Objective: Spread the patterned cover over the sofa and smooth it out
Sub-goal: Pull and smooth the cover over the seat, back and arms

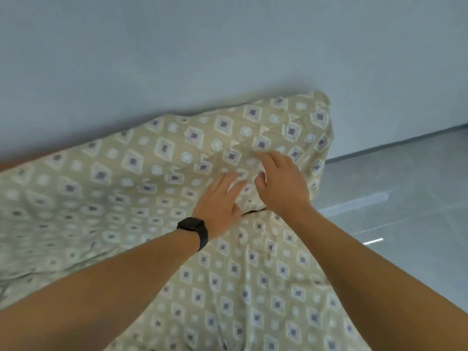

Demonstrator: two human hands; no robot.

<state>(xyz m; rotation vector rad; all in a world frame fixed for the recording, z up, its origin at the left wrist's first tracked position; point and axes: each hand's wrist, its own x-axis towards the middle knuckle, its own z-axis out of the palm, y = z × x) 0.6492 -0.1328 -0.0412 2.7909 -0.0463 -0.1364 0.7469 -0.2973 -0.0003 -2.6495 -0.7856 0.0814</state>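
The patterned cover [106, 188], beige with purple diamonds and white circles, lies draped over the sofa and hides almost all of it. It runs from the left edge to the sofa's right end and hangs down in front. My left hand [221, 200], with a black watch on the wrist, lies flat on the cover near the right end, fingers apart. Just to its right, my right hand [281, 183] presses on the cover with fingers spread, beside a bunched fold between the two hands. A small dark gap shows under that fold.
A plain grey-blue wall [177, 59] stands right behind the sofa. Grey glossy floor [395, 198] lies to the right of the sofa's end. A sliver of brown sofa [15, 162] shows at the far left above the cover.
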